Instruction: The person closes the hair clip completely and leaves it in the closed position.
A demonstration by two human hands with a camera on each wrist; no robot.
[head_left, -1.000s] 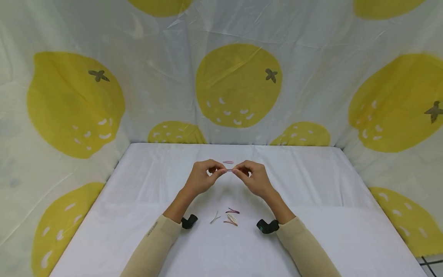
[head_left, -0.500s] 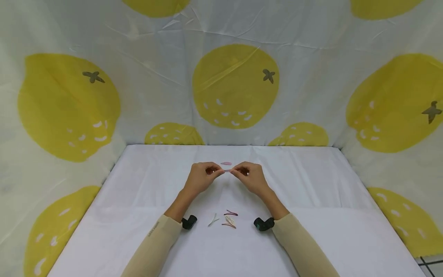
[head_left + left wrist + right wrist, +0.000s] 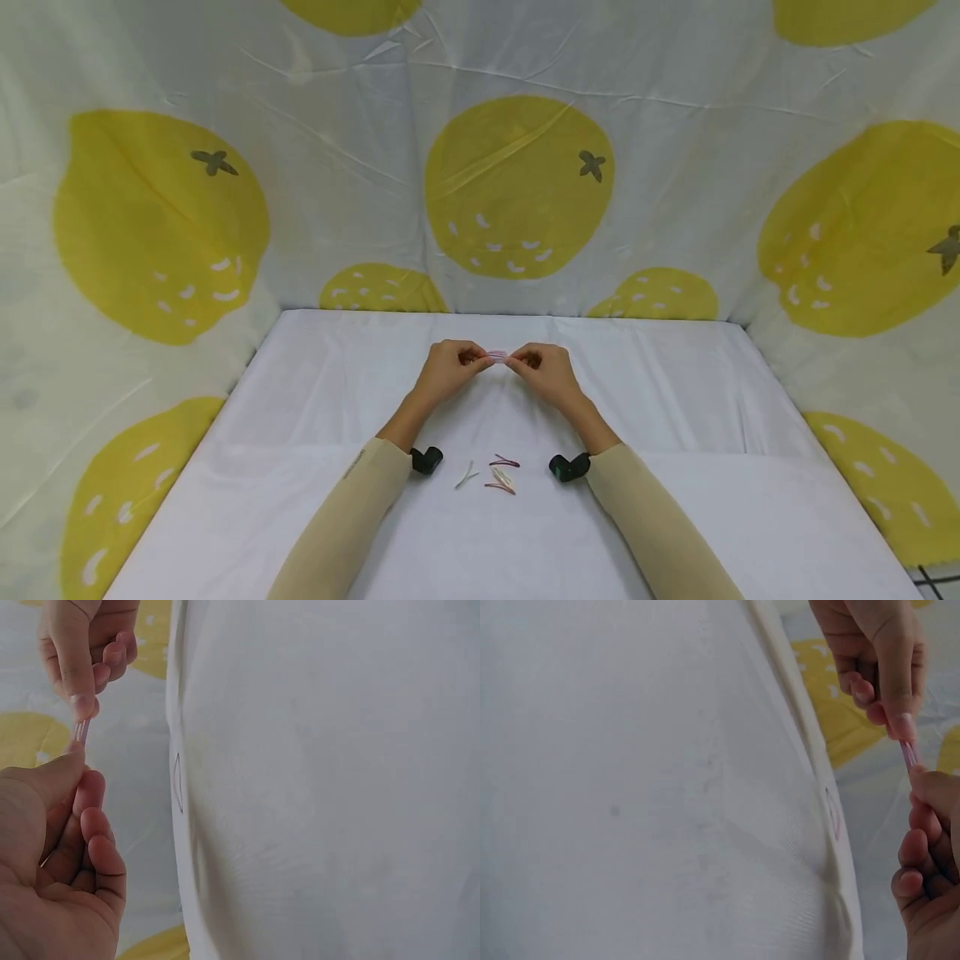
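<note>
A small pinkish-purple hair clip (image 3: 82,731) is held lengthwise between the two hands. The left hand (image 3: 447,367) pinches one end with thumb and forefinger, and the right hand (image 3: 549,371) pinches the other. Only a short middle stretch of the clip (image 3: 909,753) shows between the fingertips. Another hair clip (image 3: 178,782), pink in the head view, lies on the white cloth just beyond the hands.
Nearer the person lie several hair clips: a pale one (image 3: 467,475), a dark red one (image 3: 505,461), a cream one (image 3: 502,477) and a reddish-brown one (image 3: 500,488). A lemon-print curtain (image 3: 517,192) stands behind the white-covered table (image 3: 675,400).
Both hands, with the hair clip between them, have moved slightly farther forward, so they now overlap the pink clip's place in the head view. The clips nearer the person lie as before.
</note>
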